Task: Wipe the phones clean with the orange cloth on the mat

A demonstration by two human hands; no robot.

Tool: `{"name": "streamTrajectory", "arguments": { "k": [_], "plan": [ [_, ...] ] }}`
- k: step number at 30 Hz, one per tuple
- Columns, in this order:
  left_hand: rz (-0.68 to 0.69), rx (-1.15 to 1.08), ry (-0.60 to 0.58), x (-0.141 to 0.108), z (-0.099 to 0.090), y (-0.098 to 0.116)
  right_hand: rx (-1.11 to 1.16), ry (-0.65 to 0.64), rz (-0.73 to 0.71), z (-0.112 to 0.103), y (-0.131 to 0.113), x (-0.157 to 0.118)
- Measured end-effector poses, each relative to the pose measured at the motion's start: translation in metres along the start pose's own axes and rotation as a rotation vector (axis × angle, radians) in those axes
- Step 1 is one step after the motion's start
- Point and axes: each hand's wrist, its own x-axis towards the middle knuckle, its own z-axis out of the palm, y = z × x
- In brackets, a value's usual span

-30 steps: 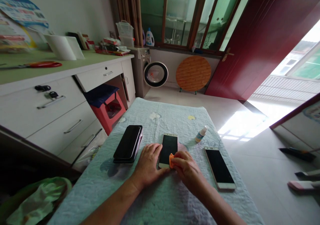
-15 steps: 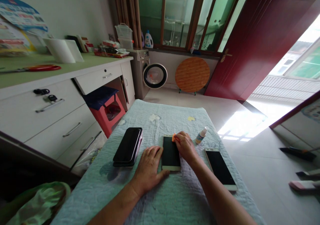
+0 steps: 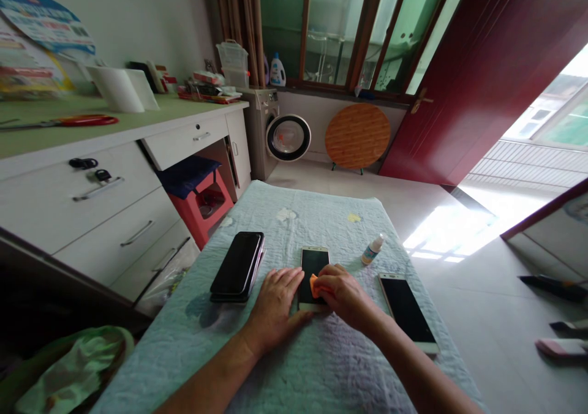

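A smartphone (image 3: 316, 256) with a dark screen and pale frame lies flat on the cloth-covered table. My left hand (image 3: 274, 299) rests along its left edge, fingers stretched out and thumb by the bottom edge. Pinched in my right hand (image 3: 342, 291) is a small orange cloth (image 3: 314, 284), pressed onto the lower half of the screen. Right of it stands a small spray bottle (image 3: 372, 249) with a clear cap. Another smartphone (image 3: 408, 313) lies beyond my right forearm. To the left is a stack of black phones (image 3: 237, 265).
The table's quilted light-blue cover (image 3: 312, 212) reaches its edges. A red stool (image 3: 209, 209) and a white drawer desk (image 3: 105, 199) stand left. Behind are a washing machine with its round door (image 3: 288, 137) open and a round wooden tabletop (image 3: 357, 136). A lined bin (image 3: 68, 371) sits lower left.
My right hand has moved the orange cloth from the top right of the screen down toward its lower part. My left hand stays by the phone's left edge. The view has shifted slightly.
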Motion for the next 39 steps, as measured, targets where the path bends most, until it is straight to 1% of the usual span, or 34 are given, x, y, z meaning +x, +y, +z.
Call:
{"name": "streamTrajectory", "arguments": {
  "k": [4,7,9,12,16,20,22,24,28,31,34,39],
  "plan": [
    [0.008,-0.012,0.009,0.001,-0.004,0.002,-0.068,0.088,0.027,-0.002,0.021,0.030],
    [-0.008,-0.007,-0.002,0.002,-0.006,0.003,-0.120,0.156,0.102,0.000,0.033,0.052],
    [-0.013,-0.005,-0.008,0.002,-0.006,0.003,-0.158,0.187,0.150,0.002,0.037,0.063],
    [-0.015,0.001,-0.008,0.002,-0.005,0.003,-0.226,0.187,0.191,0.008,0.037,0.075],
    [-0.030,0.024,-0.037,0.003,-0.006,0.004,-0.264,0.146,0.171,0.018,0.029,0.090],
    [-0.031,0.041,-0.053,0.004,-0.011,0.008,-0.290,0.066,0.127,0.023,0.022,0.101],
    [-0.046,0.052,-0.064,0.004,-0.012,0.010,-0.314,0.029,0.126,0.019,0.022,0.102],
    [-0.070,0.062,-0.074,0.003,-0.013,0.012,-0.347,0.006,0.153,0.011,0.026,0.101],
    [-0.074,0.061,-0.066,0.003,-0.013,0.015,-0.420,-0.035,0.266,-0.010,0.039,0.094],
    [-0.073,0.061,-0.081,0.003,-0.013,0.014,-0.453,-0.080,0.331,-0.021,0.045,0.093],
    [-0.073,0.065,-0.103,0.004,-0.012,0.013,-0.468,-0.128,0.351,-0.021,0.044,0.100],
    [-0.060,0.063,-0.106,0.004,-0.010,0.010,-0.461,-0.185,0.334,-0.008,0.034,0.121]
  ]
}}
